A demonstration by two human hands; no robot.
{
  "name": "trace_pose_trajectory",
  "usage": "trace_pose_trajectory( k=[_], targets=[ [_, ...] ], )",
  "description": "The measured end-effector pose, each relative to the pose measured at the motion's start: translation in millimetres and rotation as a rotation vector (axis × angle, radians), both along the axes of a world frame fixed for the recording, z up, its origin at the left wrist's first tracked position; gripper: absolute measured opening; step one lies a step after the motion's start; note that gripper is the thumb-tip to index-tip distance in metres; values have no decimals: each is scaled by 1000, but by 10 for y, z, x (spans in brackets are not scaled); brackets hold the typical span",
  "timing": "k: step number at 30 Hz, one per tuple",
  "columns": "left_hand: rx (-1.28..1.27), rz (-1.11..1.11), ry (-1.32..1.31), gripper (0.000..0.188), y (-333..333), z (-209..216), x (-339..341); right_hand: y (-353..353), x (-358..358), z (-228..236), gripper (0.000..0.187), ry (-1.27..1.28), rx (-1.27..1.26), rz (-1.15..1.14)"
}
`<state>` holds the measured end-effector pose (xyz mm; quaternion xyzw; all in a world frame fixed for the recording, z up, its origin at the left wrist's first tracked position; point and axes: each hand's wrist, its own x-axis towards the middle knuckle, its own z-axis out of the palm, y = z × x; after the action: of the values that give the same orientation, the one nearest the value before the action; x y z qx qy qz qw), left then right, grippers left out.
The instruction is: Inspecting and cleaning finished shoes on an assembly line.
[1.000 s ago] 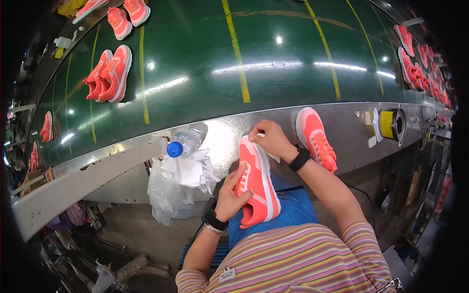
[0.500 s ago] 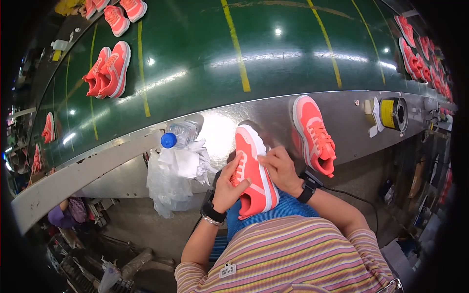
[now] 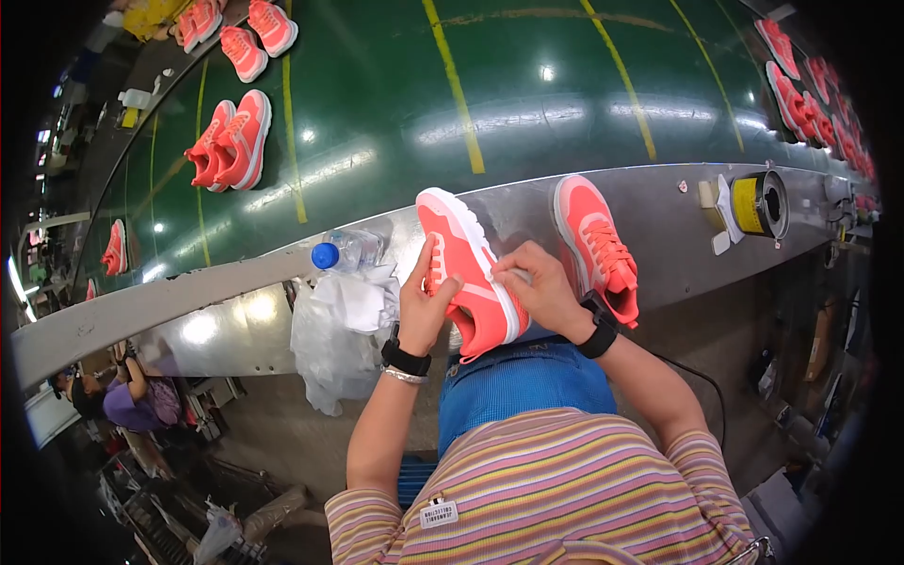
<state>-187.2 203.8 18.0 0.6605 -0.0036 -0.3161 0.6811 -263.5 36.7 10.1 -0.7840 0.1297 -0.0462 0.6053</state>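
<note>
A coral sneaker [image 3: 461, 231] with a white sole is tilted in front of me, its toe up at the metal ledge and its heel by my lap. My left hand [image 3: 422, 313] grips its laced side, the thumb lying across the upper. At the sole's edge on the other side, my right hand [image 3: 544, 290] is pinched closed against the shoe. Whatever lies between those fingertips is too small to name. Just right of that hand, a second coral sneaker [image 3: 586, 215] with tied laces rests on the ledge.
Beyond the metal ledge [image 3: 664, 212] runs a green conveyor [image 3: 377, 94] carrying sneaker pairs [image 3: 231, 141]. Left are a blue-capped bottle [image 3: 353, 251], white cloths [image 3: 356, 303] and a plastic bag [image 3: 325, 363]. An open can [image 3: 750, 204] stands right. A person in purple [image 3: 137, 405] is at far left.
The held sneaker and both hands have moved up and slightly left, toward the ledge. The right fingertips stay at the sole's edge. The whole view has shifted a little.
</note>
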Motion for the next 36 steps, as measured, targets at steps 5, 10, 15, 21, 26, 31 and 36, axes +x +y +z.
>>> trace_pose_trajectory(
  k=[5,10,15,21,26,31,36],
  targets=[
    [-32,27,-14,63,-44,-21,-38,81,-339,-5,5,-77,-109,-21],
    [112,-1,-251,66,15,-331,16,106,-859,-117,5,35,-52,241],
    [622,-227,-613,68,-245,-146,95,-305,-884,254,9,78,180,41],
    [534,-386,-921,69,-956,172,-391,-841,-858,277,7,75,234,-230],
    [203,-384,-9,70,-1524,-756,-738,-1177,-873,211,8,-6,670,-484],
    [-58,-185,308,63,-2061,-828,-929,-1718,-987,174,13,-24,1068,-564],
    [-115,-132,491,43,-2232,-1020,-986,-2263,-1192,-66,18,-142,1097,-639]
  ],
)
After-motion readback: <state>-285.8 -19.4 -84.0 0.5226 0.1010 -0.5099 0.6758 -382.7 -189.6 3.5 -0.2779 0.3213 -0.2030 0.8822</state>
